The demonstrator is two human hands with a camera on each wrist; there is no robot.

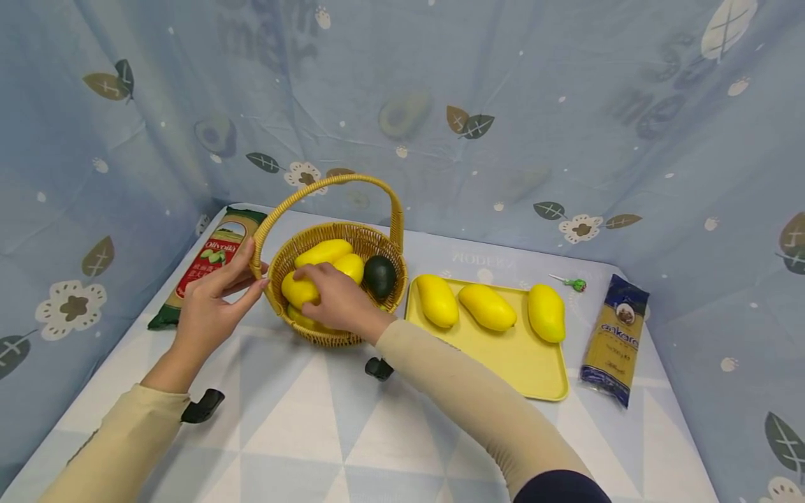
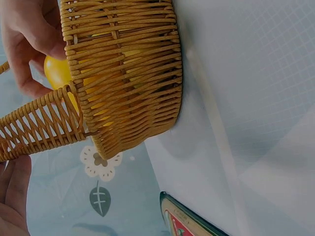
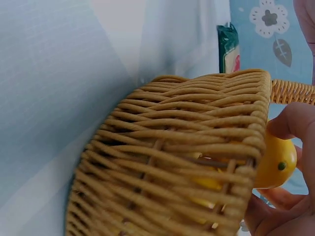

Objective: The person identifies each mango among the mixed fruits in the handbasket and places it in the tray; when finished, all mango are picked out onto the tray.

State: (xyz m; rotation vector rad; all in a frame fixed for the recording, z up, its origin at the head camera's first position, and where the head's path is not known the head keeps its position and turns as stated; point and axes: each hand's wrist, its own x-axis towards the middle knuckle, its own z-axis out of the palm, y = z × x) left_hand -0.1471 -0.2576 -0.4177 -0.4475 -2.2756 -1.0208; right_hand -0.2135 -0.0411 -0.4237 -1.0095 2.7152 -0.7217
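Note:
A wicker basket point(image 1: 327, 339) with a tall arched handle point(image 1: 327, 183) holds several yellow mangoes and a dark green avocado point(image 1: 380, 277). My left hand point(image 1: 216, 300) pinches the handle's left foot between thumb and fingers, close to the rim. Reaching into the basket, my right hand point(image 1: 339, 297) grips a mango point(image 1: 297, 290) at the near left side. From the right wrist, this mango point(image 3: 279, 164) shows beside the basket rim, with thumb and fingers around it. In the left wrist view the wicker wall point(image 2: 128, 73) hides most of the fruit.
Right of the basket lies a yellow tray point(image 1: 503, 363) bearing three mangoes point(image 1: 488, 307). A green and red Olivoilà packet point(image 1: 214, 258) lies to the left. A small lollipop point(image 1: 575, 283) and a blue and gold packet point(image 1: 616, 339) are at the right. Patterned curtain encloses the table's back.

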